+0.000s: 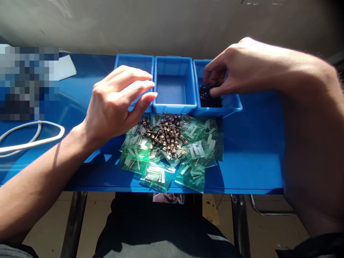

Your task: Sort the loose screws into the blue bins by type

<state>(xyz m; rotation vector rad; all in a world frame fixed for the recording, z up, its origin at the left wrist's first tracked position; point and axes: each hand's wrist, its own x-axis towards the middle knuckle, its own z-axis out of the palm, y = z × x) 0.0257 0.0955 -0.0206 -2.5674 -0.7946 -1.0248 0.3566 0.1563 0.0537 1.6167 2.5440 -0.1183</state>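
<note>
My left hand (119, 98) hovers at the front of the left blue bin (135, 59), fingers apart and holding nothing. My right hand (235, 70) reaches down into the right blue bin (233, 104). Its thumb and curled fingers close on small black parts (209, 96), too dark and small to name exactly; some fingertips are hidden. Before the bins lies a heap of bronze-coloured hex-head screws (168, 134). Around and under it are several clear green packets (157, 175) with white wall plugs and screws inside.
The middle blue bin (174, 107) stands between the other two on the blue table (252, 154). A white cable (32, 143) loops at the left, near a folded white paper (66, 68). A grey wall (172, 28) rises behind the bins.
</note>
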